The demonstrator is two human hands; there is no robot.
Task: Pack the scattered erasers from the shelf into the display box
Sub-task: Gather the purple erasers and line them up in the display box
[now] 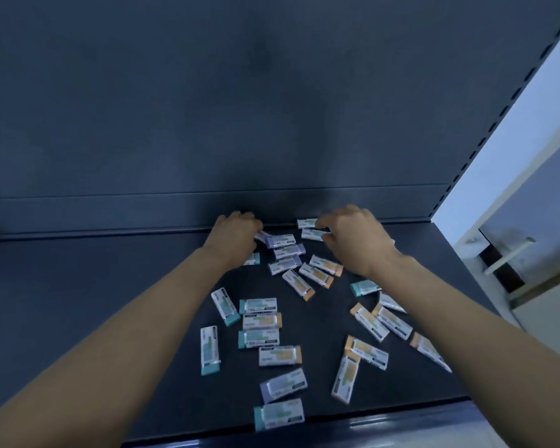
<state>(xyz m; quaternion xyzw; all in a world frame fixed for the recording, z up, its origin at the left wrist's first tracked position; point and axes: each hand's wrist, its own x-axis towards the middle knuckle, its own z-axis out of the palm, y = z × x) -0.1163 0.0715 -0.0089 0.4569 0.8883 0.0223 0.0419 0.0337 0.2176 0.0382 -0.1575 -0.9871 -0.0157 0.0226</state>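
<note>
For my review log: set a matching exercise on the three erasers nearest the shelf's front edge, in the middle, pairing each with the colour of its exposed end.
Things:
1. frontmost eraser
2. eraser just behind it
3. third eraser back

End colours:
a. orange
b. teal
c. purple

Pairs: 1-b, 2-c, 3-a

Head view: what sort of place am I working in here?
Most likely a shop or stockroom: a dark metal shelf, a slotted upright along its right side, as on retail racking, and many identically wrapped erasers scattered on it.
</note>
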